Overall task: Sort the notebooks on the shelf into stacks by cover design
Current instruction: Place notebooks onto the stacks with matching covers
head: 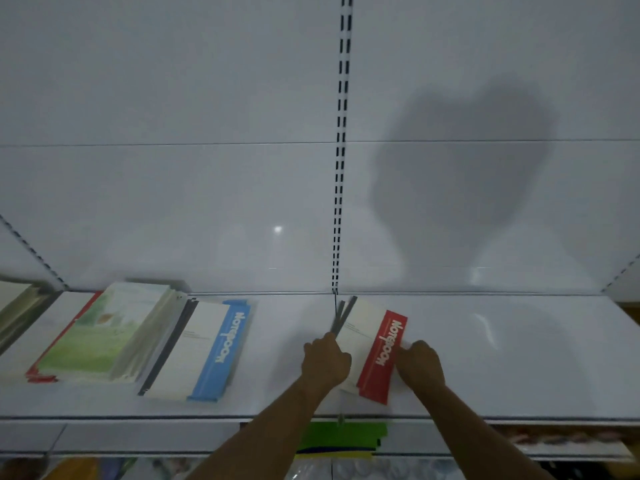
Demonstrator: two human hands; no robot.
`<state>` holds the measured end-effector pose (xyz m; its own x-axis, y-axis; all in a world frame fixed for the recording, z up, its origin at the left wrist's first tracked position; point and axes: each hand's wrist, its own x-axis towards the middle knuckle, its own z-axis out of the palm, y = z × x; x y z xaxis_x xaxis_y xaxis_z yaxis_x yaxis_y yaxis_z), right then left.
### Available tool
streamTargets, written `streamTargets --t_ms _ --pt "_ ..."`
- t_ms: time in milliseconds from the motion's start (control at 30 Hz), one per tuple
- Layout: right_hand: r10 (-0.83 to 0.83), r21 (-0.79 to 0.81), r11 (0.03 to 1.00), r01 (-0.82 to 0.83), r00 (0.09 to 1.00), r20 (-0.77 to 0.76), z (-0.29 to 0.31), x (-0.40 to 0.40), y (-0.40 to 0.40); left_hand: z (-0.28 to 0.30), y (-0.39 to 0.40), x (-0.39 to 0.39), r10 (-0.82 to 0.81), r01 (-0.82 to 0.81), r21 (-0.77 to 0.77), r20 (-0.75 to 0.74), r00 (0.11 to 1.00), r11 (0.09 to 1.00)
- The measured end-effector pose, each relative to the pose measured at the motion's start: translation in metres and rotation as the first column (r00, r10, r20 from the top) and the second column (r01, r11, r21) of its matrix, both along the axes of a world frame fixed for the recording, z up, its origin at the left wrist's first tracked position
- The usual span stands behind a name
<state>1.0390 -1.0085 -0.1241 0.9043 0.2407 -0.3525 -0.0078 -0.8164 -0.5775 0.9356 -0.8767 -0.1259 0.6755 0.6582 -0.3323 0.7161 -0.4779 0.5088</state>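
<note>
A small stack of white notebooks with a red "Notebook" band [381, 355] lies on the white shelf [502, 358] near its middle. My left hand [325, 362] grips the stack's left, dark-spined edge. My right hand [420, 363] holds its right edge at the red band. To the left lies a stack with a blue "Notebook" band [204, 351]. Further left sits a taller pile with green illustrated covers [110, 337], resting over a red-edged notebook [45, 374].
More books [17, 306] lie at the far left edge. The shelf's front lip [138, 419] runs below the stacks, with green and yellow items [343, 438] on a lower level. A slotted upright [341, 150] divides the white back panel.
</note>
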Motion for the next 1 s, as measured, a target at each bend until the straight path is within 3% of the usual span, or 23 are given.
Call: streamTargets --t_ms 100,267,433,533,667,767,867,1000 --pt "0.108 0.026 0.994 -0.108 0.994 0.022 -0.005 -0.002 0.0 0.001 -0.017 0.014 0.063 -0.063 -0.065 -0.007 0.998 0.996" --pt "-0.004 0.124 0.992 0.016 0.996 -0.094 -0.037 0.01 -0.002 0.003 -0.033 0.014 0.324 -0.307 -0.246 0.033 0.945 0.919" --pt "0.039 0.199 0.98 -0.008 0.987 -0.154 -0.023 0.002 0.006 0.015 -0.045 -0.007 0.366 -0.318 -0.315 0.105 0.925 0.894" --pt "0.09 0.269 0.961 -0.061 0.992 -0.094 -0.022 -0.013 0.024 0.027 -0.039 -0.032 0.407 -0.326 -0.337 0.207 0.89 0.884" --pt "0.14 0.389 0.912 -0.128 0.99 -0.001 -0.003 -0.061 0.059 0.051 -0.021 -0.089 0.491 -0.367 -0.353 0.385 0.782 0.861" --pt "0.267 0.484 0.839 -0.249 0.963 0.034 0.03 -0.11 0.084 0.061 -0.002 -0.138 0.55 -0.409 -0.37 0.504 0.666 0.834" --pt "0.418 0.531 0.745 -0.403 0.903 0.099 0.051 -0.164 0.116 0.076 0.009 -0.199 0.562 -0.41 -0.385 0.556 0.612 0.827" --pt "0.567 0.48 0.648 -0.592 0.795 0.215 0.061 -0.263 0.152 0.081 0.022 -0.302 0.601 -0.495 -0.354 0.581 0.549 0.794"
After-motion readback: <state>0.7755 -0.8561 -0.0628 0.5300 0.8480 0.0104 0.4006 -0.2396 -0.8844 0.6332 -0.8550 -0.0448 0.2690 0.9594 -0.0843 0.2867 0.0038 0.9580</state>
